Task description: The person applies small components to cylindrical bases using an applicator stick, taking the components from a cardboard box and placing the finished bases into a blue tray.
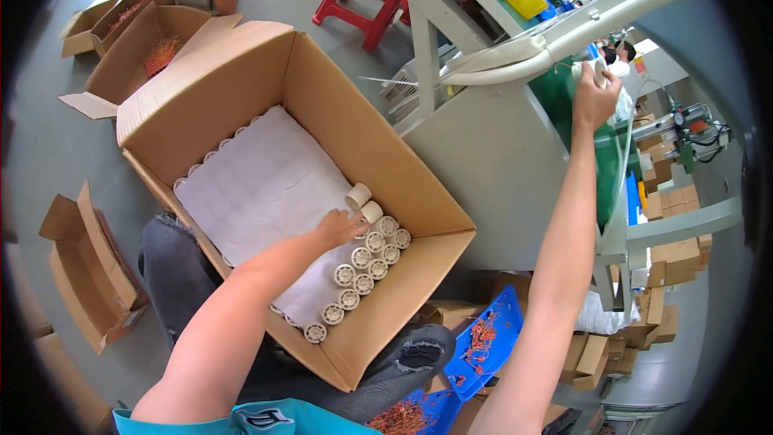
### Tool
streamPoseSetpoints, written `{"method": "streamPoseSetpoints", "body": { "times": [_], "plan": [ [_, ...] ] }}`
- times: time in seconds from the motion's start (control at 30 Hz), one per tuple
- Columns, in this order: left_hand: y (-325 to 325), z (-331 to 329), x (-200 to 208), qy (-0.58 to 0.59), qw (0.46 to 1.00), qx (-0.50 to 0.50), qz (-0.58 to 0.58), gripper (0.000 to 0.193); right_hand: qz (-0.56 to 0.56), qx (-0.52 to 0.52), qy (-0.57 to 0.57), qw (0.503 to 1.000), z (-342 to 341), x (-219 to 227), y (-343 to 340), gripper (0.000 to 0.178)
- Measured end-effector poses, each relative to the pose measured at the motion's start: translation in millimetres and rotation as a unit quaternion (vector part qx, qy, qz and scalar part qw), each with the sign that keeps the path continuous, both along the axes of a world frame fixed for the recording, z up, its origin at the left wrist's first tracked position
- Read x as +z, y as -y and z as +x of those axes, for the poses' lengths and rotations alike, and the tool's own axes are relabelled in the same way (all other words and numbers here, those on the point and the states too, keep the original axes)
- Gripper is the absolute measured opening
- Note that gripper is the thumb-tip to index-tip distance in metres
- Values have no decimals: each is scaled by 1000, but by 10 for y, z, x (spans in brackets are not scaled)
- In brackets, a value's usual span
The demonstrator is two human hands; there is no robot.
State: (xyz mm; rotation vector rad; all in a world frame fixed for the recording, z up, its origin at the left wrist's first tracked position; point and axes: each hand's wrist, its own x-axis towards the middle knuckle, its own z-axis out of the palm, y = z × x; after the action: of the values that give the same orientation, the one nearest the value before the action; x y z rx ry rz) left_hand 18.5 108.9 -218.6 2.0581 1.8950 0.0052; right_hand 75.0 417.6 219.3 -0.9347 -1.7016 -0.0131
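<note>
My left hand [341, 228] reaches into a large open cardboard box [370, 125], its fingers closed on a cream cylindrical part [371, 211]. Another such cylinder [358, 196] lies on its side just beyond. Along the right side of the box stand several more round parts with spoked ends [361, 257], in rows on a white sheet [266, 177]. More round edges peek out from under the sheet along the far and left walls. Raised at the far right beside the green bench, my right hand [597, 101] grips a similar cream cylinder [599, 74].
Smaller open cartons [153, 56] with orange-red pieces stand at the far left; another carton [90, 270] lies left. Blue trays [483, 346] of orange-red parts sit below right. A red stool [362, 4], a white hose [523, 64] and a grey machine panel [491, 169] surround the box.
</note>
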Motion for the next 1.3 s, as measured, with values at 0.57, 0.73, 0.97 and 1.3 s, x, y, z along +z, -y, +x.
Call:
{"method": "streamPoseSetpoints", "body": {
  "times": [0.57, 0.73, 0.97, 1.3],
  "plan": [
    [65, -313, 1463, 220, 965, 119, 76, 58, -83, -65, 48, 993, 3048, -1136, 1633, 60],
    [373, -135, 2125, 482, 850, 180, 111, 46, -382, -256, 47, 887, 5104, -2451, 2459, 34],
    [1036, 34, 2061, 854, 488, 176, -48, 37, -443, -299, 196, 822, 5168, -3034, 3079, 29],
    [1035, 61, 2029, 829, 503, 245, -21, 31, -446, -309, 250, 802, 5007, -2945, 3029, 26]
  ]
}}
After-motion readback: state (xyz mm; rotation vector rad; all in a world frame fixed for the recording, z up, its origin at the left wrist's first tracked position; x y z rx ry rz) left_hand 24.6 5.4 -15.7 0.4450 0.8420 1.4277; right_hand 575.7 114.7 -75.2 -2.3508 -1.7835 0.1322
